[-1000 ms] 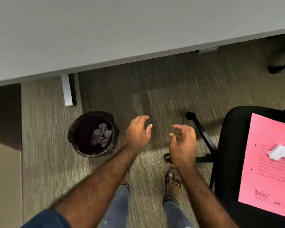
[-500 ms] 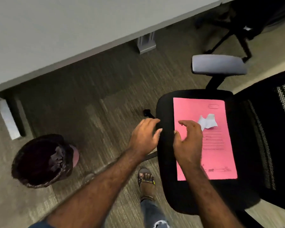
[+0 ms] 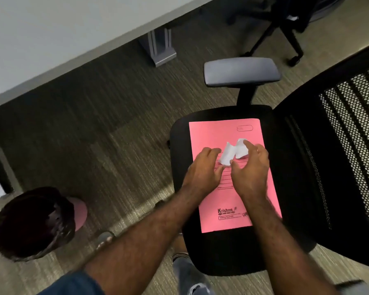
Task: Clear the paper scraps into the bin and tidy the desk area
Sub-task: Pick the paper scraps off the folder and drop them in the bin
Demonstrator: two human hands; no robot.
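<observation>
Pink card filled the middle of the black seat (image 3: 222, 256): a folder (image 3: 213, 135) lay flat there, its printed end toward me. On it sat a white paper scrap (image 3: 227, 155), crumpled and partly curled up off the card.

Both my forearms reached out side by side over the front of the seat. My left hand (image 3: 205, 169) was palm down over the folder's left part, fingers spread and slightly curled, the fingertips just at the scrap's left edge. My right hand (image 3: 250, 169) arched over the folder, thumb low near the scrap's bottom corner and forefinger on its upper right fold, so the scrap sat between thumb and finger. The fingers were touching the paper but had not closed on it; the grip was loose and open on both sides.

The bin (image 3: 30, 224), lined with a dark bag, stood on the carpet (image 3: 115, 124) well to my left, apart from the chair. A grey armrest (image 3: 241, 71) stuck out beyond the seat, and the mesh back (image 3: 349, 135) rose on the right. The pale desk (image 3: 51, 28) edge ran across the top left, with one of its legs (image 3: 160, 47) on the carpet.
</observation>
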